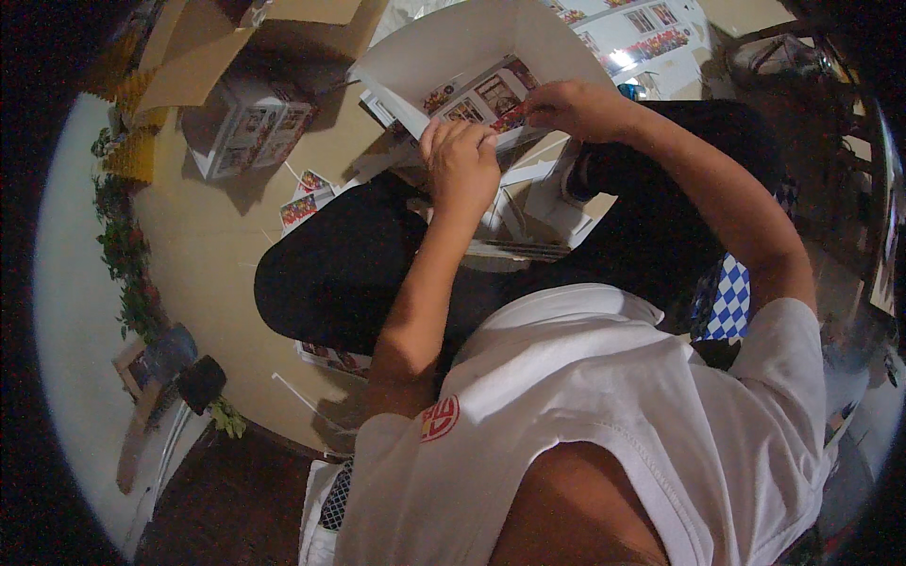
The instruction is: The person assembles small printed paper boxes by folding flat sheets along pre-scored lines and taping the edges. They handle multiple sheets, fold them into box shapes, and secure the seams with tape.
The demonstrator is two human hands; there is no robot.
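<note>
A white cardboard carton (453, 52), partly folded, stands up in front of my bent legs. Its low near side carries a coloured picture print. My left hand (461, 162) has its fingers curled over the left end of that near side. My right hand (583, 111) pinches the same printed side farther right, its fingertips bent down against the print. The fingers' undersides and whatever lies directly beneath them are hidden.
On the left sits a finished-looking printed box (250, 123) beside an open brown carton (203, 57). Flat printed sheets (642, 38) lie at the far right. White scraps (307, 198) and cut strips are strewn around my legs. Plants (118, 245) line the left wall.
</note>
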